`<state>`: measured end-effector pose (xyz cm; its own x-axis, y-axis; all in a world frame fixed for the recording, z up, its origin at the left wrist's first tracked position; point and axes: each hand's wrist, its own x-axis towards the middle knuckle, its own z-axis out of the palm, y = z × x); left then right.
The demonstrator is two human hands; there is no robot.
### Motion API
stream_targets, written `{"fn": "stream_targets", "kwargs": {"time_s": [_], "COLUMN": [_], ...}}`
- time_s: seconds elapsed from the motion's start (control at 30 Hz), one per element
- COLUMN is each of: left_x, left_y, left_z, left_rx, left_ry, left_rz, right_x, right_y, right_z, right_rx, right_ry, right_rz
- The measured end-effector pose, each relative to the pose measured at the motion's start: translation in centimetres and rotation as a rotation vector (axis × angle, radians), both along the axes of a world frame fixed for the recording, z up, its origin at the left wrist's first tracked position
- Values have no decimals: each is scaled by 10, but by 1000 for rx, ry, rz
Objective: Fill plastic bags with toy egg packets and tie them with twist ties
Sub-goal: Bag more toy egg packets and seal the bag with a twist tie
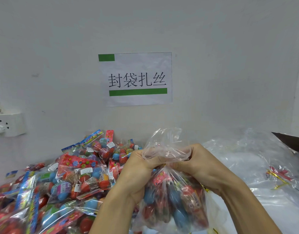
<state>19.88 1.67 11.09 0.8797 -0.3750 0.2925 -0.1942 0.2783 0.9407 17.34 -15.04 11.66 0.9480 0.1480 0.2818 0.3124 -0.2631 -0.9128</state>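
Observation:
A clear plastic bag (175, 201) filled with toy egg packets hangs in front of me, low and centre. My left hand (137, 173) and my right hand (201, 164) both grip its gathered neck, and the bag's loose top (164, 142) flares above my fingers. A big heap of toy egg packets (66, 181), with red and blue eggs under colourful header cards, covers the table to the left. Gold twist ties (278, 179) lie to the right on plastic sheets. Whether a tie is on the neck is hidden by my fingers.
A stack of empty clear plastic bags (246, 159) spreads over the right of the table. A paper sign (137, 78) hangs on the white wall ahead. A wall socket (8, 124) sits at the left. A dark object (292, 141) juts in at the right edge.

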Motion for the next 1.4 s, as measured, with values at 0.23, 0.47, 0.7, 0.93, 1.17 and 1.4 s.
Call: {"fn": "stream_targets", "kwargs": {"time_s": [0.23,0.47,0.7,0.93,1.17,1.4], "left_x": [0,-2,1,7,8,7], "left_y": [1,0,-2,4,13,-4], "left_z": [0,4,2,1,-6,-10], "left_rx": [12,-18,-25,11,209,301], "left_ry": [157,190,100,-31,-198,-296], "left_rz": [26,24,7,44,89,248], "right_x": [0,2,2,4,7,13], "right_y": [1,3,2,-3,1,10], "right_z": [-1,-3,-2,-4,-5,-10], "right_rx": [-128,-33,54,92,102,176], "right_ry": [-77,-89,-73,-43,-35,49], "right_rz": [58,141,30,-111,-156,-228]}}
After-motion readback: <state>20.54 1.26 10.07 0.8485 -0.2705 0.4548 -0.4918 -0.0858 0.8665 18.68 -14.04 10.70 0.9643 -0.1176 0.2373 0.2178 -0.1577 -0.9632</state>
